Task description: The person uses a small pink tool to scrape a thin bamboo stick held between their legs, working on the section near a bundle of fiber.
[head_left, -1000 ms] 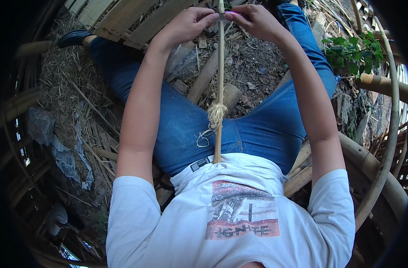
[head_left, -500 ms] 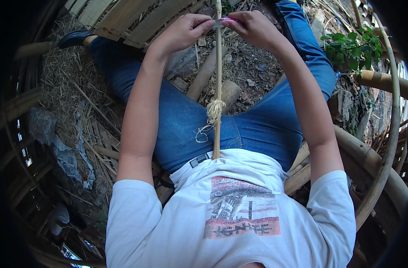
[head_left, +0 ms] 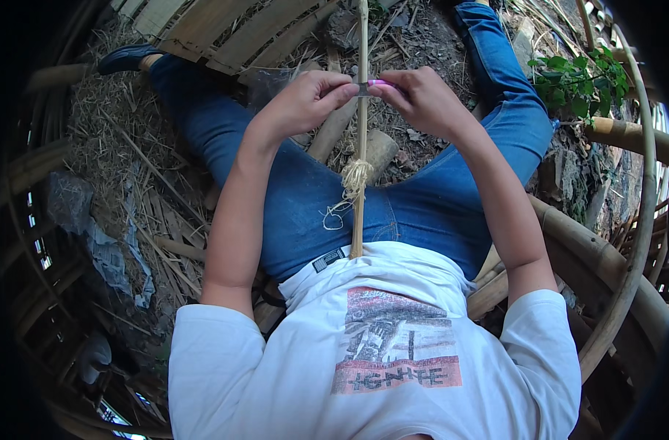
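Pinching a small blade [head_left: 363,89] at its two ends, both hands hold it across a long, thin stick [head_left: 361,132]. The left hand [head_left: 309,103] has its thumb and finger pressed on the plain end, and the right hand [head_left: 422,99] squeezes the pink handle [head_left: 378,83]. The stick stands between the legs in blue jeans [head_left: 305,213]. Its low end is against the belly, at the bottom of the white shirt [head_left: 451,308], and its top goes out of view.

Some of the work looks done: a messy bunch of pale curls [head_left: 356,176] hangs around the stick, below the blade. They look like thin bits scraped off it, and one loopy strand dangles to the left. The curls have not been taken off. The stick looks quite even, but I cannot tell how much scraping is left.
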`<state>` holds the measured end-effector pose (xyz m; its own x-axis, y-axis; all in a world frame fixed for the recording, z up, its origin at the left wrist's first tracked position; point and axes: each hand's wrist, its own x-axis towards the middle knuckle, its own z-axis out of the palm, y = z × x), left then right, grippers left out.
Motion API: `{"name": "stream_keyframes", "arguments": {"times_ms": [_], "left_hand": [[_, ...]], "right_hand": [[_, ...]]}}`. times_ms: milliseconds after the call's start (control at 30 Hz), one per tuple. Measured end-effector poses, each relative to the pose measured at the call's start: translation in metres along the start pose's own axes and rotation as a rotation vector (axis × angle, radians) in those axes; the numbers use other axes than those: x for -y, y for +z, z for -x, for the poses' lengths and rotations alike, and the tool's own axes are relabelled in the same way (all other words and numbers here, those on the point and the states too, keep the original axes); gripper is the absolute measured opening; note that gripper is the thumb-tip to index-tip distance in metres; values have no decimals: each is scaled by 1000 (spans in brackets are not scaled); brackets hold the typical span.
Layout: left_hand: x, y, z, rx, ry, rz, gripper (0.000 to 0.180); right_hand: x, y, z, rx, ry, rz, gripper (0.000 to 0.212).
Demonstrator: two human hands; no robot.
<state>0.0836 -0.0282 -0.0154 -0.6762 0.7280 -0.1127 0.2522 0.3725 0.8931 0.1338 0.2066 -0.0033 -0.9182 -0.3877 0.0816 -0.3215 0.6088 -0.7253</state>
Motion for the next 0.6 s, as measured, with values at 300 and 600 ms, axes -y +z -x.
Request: {"name": "stream_keyframes", "arguments": {"times_ms": [300,600], "left_hand": [[-30,28,47,8,-67,19,26],[-33,33,57,29,-68,-35,28]], "right_hand": [[29,17,44,65,94,-37,29],[37,18,54,89,92,-56,29]]}}
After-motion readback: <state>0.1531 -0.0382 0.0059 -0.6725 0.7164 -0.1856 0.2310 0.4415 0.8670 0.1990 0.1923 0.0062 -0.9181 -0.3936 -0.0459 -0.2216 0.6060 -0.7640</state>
